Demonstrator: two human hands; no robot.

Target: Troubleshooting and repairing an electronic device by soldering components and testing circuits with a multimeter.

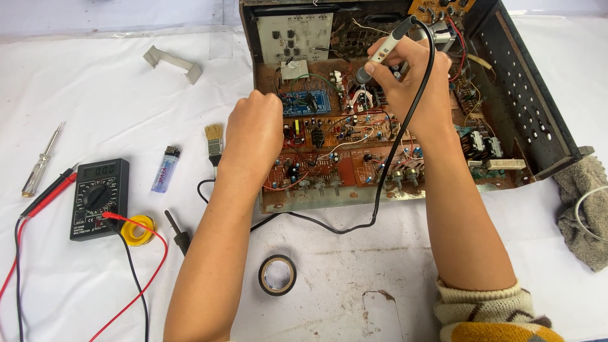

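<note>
An opened, rusty electronic chassis (pixel 544 114) lies on the white sheet, with brown circuit boards (pixel 354 161) full of parts and wires. My right hand (pixel 415 82) is shut on a grey soldering iron (pixel 386 47), tip down toward the boards near the middle; its black cord (pixel 380 202) runs down over the chassis front. My left hand (pixel 253 130) is closed over the left part of the boards, beside a small blue board (pixel 297 101). Whether it pinches something is hidden.
On the left lie a black multimeter (pixel 98 197) with red and black leads, a lighter (pixel 166 170), a small brush (pixel 214 142), a screwdriver (pixel 41 161), a yellow solder spool (pixel 139 229) and a metal bracket (pixel 174 63). A black tape roll (pixel 277 275) sits in front, a grey rag (pixel 586 202) at the right.
</note>
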